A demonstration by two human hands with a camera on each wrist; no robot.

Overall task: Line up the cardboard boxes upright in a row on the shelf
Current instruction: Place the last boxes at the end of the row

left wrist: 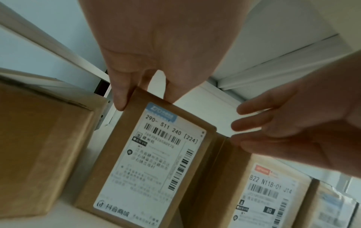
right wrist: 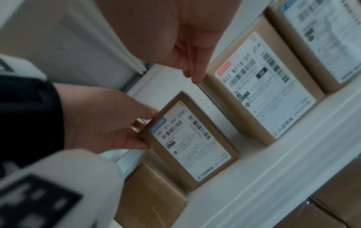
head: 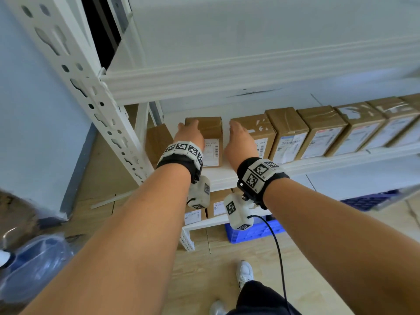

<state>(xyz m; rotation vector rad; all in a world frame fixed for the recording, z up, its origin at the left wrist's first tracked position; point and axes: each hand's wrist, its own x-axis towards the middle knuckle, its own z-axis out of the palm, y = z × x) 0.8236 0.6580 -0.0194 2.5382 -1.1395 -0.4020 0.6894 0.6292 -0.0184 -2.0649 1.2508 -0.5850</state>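
Cardboard box (head: 210, 137) upright, left hand (head: 189, 133) gripping its top.

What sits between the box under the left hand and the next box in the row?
Nothing: bare white shelf separates the held box from the next box, shown in the head view.

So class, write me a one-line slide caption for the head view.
Left hand grips the leftmost upright box; right hand rests on the next box of the shelf row.

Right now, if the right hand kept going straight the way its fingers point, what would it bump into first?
Probably the brown cardboard box with the torn white label: the right hand already rests at its top left edge, fingers aimed deeper into the white shelf.
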